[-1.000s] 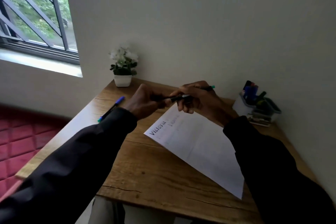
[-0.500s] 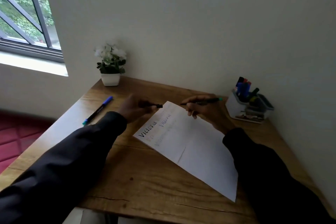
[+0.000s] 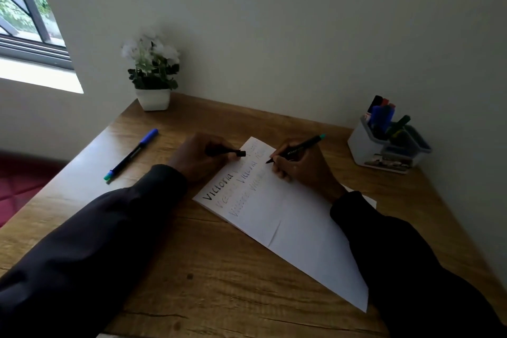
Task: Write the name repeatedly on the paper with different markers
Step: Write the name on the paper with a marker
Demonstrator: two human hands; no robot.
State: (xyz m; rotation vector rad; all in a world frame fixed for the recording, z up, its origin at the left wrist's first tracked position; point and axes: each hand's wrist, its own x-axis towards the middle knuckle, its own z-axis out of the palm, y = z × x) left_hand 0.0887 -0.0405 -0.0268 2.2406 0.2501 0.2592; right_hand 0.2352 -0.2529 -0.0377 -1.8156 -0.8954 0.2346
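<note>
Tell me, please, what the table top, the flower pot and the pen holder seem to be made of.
Table top: wood or a wood-look laminate, matte; brown grain lines and a dark knot show.
Flower pot: smooth plain white, ceramic or plastic, cannot tell which.
Pen holder: probably plastic, pale grey, smooth moulded walls with rounded corners.

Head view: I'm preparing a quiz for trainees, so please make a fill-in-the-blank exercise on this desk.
The right hand holds an uncapped marker, its tip at the ____.
The left hand holds that marker's black ____.
The spare marker lying on the table has a ____ cap.
The pot plant stands at the table's far ____ corner.
Missing: paper; cap; blue; left.
</note>
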